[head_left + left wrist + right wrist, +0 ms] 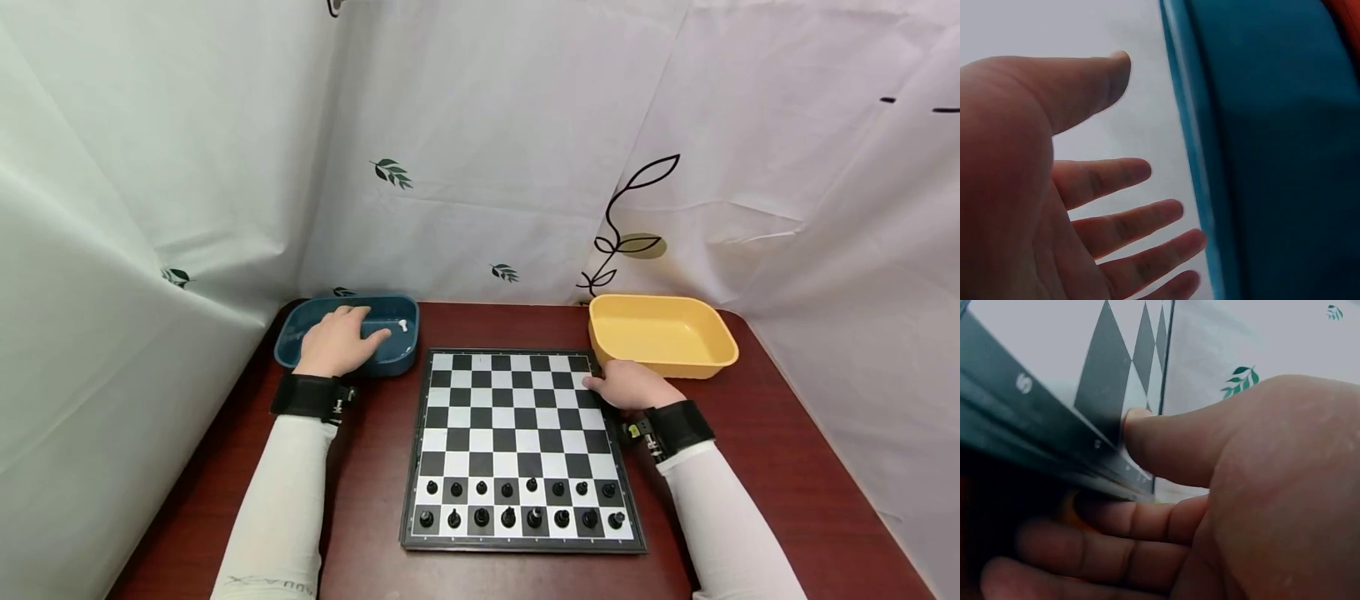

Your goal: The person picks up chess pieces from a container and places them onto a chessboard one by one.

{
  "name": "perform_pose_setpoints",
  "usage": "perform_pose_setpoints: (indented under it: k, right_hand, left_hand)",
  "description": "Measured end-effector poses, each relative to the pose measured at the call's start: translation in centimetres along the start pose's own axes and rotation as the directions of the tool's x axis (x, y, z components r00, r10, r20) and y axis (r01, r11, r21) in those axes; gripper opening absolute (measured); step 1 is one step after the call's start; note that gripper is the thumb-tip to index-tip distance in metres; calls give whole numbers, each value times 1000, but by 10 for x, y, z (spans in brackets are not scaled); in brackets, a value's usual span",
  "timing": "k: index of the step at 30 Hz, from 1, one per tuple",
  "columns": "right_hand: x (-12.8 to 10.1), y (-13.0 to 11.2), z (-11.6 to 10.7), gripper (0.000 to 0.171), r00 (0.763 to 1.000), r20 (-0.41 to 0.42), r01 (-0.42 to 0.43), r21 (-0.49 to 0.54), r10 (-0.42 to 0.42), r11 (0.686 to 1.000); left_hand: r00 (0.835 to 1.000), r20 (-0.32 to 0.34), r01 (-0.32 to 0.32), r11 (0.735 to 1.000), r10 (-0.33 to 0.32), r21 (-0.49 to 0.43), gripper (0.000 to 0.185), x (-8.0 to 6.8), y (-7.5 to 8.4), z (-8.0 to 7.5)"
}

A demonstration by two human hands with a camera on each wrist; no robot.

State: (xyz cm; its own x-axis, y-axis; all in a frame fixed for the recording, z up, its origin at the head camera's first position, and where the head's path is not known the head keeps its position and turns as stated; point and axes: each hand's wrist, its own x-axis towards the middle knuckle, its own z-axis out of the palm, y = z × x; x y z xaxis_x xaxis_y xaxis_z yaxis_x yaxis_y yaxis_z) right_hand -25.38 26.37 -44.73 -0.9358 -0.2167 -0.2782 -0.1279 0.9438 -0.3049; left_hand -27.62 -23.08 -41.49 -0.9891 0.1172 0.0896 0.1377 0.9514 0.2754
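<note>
A chessboard (517,417) lies in the middle of the dark red table, with black pieces (519,502) filling its two nearest rows. My right hand (626,385) grips the board's right edge near the far corner. In the right wrist view the thumb (1166,440) lies on top of the board (1116,356) and the fingers (1122,519) curl below its rim. My left hand (341,337) hovers palm down over the blue tray (405,357), fingers straight and spread (1141,125), holding nothing. A small white piece (402,325) lies in that tray just right of the fingertips.
A yellow tray (722,357) stands at the back right, just behind my right hand, and shows nothing inside. White curtains with leaf prints close off the table on three sides. The blue tray's wall (1272,156) fills the right of the left wrist view.
</note>
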Motion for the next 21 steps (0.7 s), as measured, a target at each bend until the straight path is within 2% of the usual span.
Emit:
perform_pose_setpoints:
  k: [9, 16, 21]
  right_hand:
    - [4, 11, 5, 48, 999, -15, 44, 42, -44, 998]
    - [5, 12, 7, 49, 999, -19, 49, 54, -48, 997]
    - [4, 13, 5, 51, 999, -11, 51, 73, -51, 996]
  left_hand:
    - [996, 63, 60, 998, -62, 32, 67, 9, -16, -1]
    - [979, 164, 115, 992, -123, 59, 68, 19, -22, -2]
    - [971, 194, 128, 988, -142, 80, 65, 29, -28, 2]
